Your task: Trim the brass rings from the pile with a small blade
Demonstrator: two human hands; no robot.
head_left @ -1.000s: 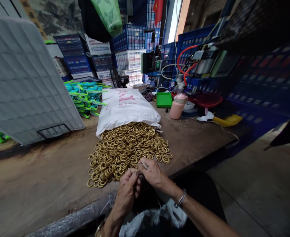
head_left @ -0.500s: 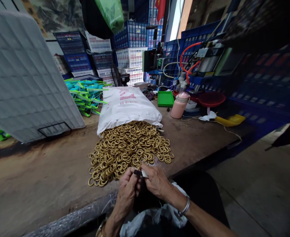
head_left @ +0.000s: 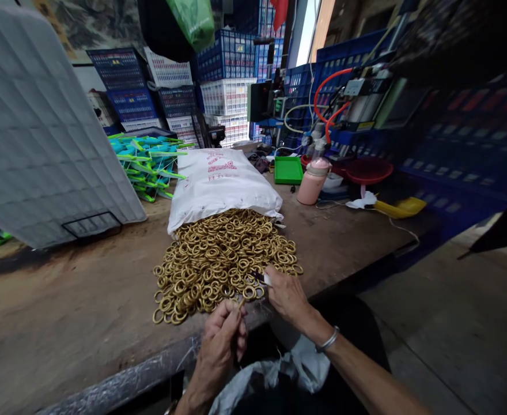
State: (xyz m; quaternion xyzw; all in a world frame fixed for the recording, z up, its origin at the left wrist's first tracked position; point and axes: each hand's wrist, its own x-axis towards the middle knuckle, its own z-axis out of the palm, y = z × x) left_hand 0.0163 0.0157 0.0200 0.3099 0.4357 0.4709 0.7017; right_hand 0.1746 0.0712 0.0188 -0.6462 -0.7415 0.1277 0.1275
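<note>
A heap of brass-coloured rings (head_left: 219, 259) spills from a white sack (head_left: 221, 181) onto the worn wooden table (head_left: 63, 323). My left hand (head_left: 222, 340) is closed near the table's front edge, pinching one ring between its fingertips. My right hand (head_left: 286, 295) is closed on a small dark tool with a pale tip (head_left: 263, 279), which rests at the near right edge of the heap. The two hands are apart. A metal bracelet sits on my right wrist.
A grey quilted panel (head_left: 41, 132) leans at the left. Green and blue plastic parts (head_left: 150, 161) lie behind the sack. A green tray (head_left: 287, 170), pink bottle (head_left: 314, 180), red bowl (head_left: 368, 170) and yellow scoop (head_left: 403, 206) stand at the back right. Stacked crates fill the background. A plastic bag (head_left: 275, 374) lies on my lap.
My hands were together at the front edge; now they have parted. My right hand has moved forward and right to the heap's edge with the tool, and my left hand has dropped slightly.
</note>
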